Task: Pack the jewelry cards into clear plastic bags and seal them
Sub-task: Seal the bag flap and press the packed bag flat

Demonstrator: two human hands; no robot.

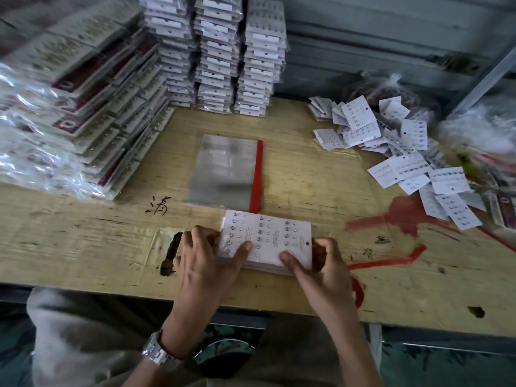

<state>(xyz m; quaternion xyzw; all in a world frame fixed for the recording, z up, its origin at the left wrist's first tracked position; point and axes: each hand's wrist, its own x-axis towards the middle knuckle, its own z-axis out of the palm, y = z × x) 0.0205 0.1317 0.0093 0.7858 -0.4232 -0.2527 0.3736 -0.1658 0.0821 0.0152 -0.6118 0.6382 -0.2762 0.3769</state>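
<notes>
Wristwatch (157, 351) sat on left wrist, nearest lens. Left hand (206, 258) gripped left edge of jewelry card stack (268, 238), thumb pressed on top card, fingers curled at side. Right hand (325, 263) gripped right edge same way, thumb on top. Stack lay flat on wooden table (83, 238), near front edge. Clear plastic bags (226, 169) with red strip lay just behind stack. Loose cards (405, 152) lay scattered at right. Bagged card stacks (215, 51) rose at back; bagged heaps (69, 107) leaned at left.
</notes>
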